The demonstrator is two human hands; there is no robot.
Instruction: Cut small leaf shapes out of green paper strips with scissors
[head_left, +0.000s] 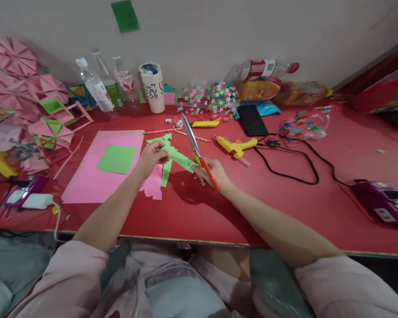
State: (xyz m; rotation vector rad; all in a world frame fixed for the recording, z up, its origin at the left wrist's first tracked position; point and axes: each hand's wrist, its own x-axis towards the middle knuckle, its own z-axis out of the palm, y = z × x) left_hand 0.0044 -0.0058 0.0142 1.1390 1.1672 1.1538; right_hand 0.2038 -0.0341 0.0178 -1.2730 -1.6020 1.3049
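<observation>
Between my two hands a strip of green paper (181,160) is stretched above the red table. My left hand (152,157) pinches its left end. My right hand (215,174) is closed around the red-and-yellow handles of a pair of scissors (191,136), whose blades point up and away from me; its fingertips also touch the strip's right end. Under the strip lie green paper scraps (166,174) and a pink paper piece (152,185) with a ragged edge. To the left, a green paper square (116,159) rests on a larger pink sheet (86,185).
A yellow glue gun (235,145) and a black phone (252,120) lie to the right, with a black cable (285,152) and a purple power strip (381,203). Along the wall stand several bottles (97,90) and a white tumbler (154,90). Folded pink paper shapes (29,95) pile up at left.
</observation>
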